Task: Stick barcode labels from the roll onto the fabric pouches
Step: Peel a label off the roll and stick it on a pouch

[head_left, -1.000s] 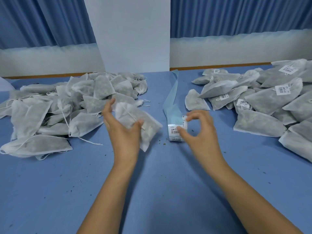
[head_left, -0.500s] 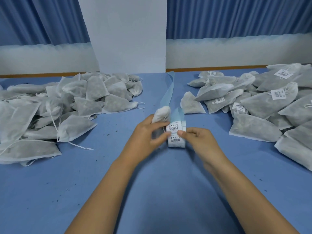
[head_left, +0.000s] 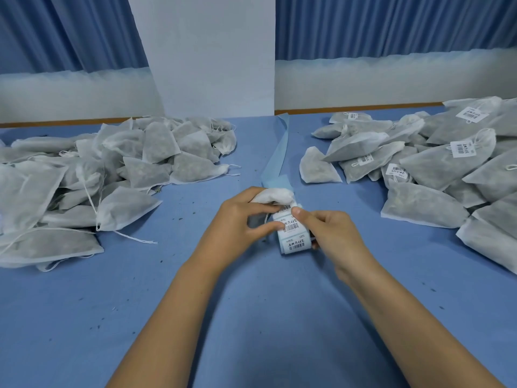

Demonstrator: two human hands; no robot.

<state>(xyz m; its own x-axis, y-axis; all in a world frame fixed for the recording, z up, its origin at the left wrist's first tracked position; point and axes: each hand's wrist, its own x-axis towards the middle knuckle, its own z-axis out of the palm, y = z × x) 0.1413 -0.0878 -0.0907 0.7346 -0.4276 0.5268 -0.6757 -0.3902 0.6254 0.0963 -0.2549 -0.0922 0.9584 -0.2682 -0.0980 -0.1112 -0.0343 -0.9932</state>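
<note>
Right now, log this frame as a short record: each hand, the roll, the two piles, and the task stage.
left hand: grips a bunched pouch, thumb against the roll
right hand: holds the roll, thumb on its top label
backing strip: blue, trails from the roll toward the far edge of the table
left pile: pouches, no labels showing
right pile: pouches, several with labels showing
stage: top label not yet on the held pouch
</note>
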